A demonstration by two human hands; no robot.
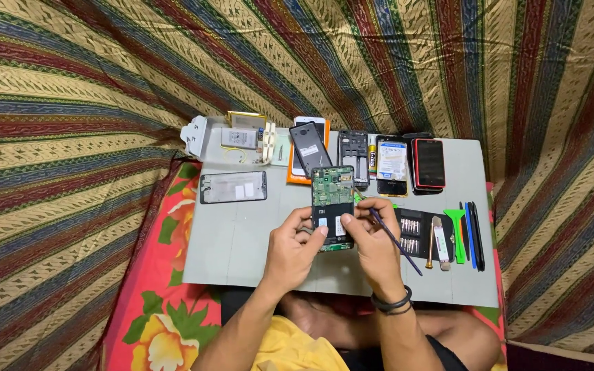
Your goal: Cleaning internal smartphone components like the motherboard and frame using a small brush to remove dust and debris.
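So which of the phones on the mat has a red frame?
The phone at the far right of the back row, lying screen up; the others beside it are black, grey or on orange.

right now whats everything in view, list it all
opened phone: 1, green board and black battery, held over mat centre
grey mat: 1, on striped cloth
phones and phone parts: several, black, orange, red, along mat's far edge
phone frame: 1, black, mat's left
bit set: 1, black, right of hands
pry tools: several, green, blue, black, mat's right
left hand: holds phone
right hand: holds phone and thin dark tool
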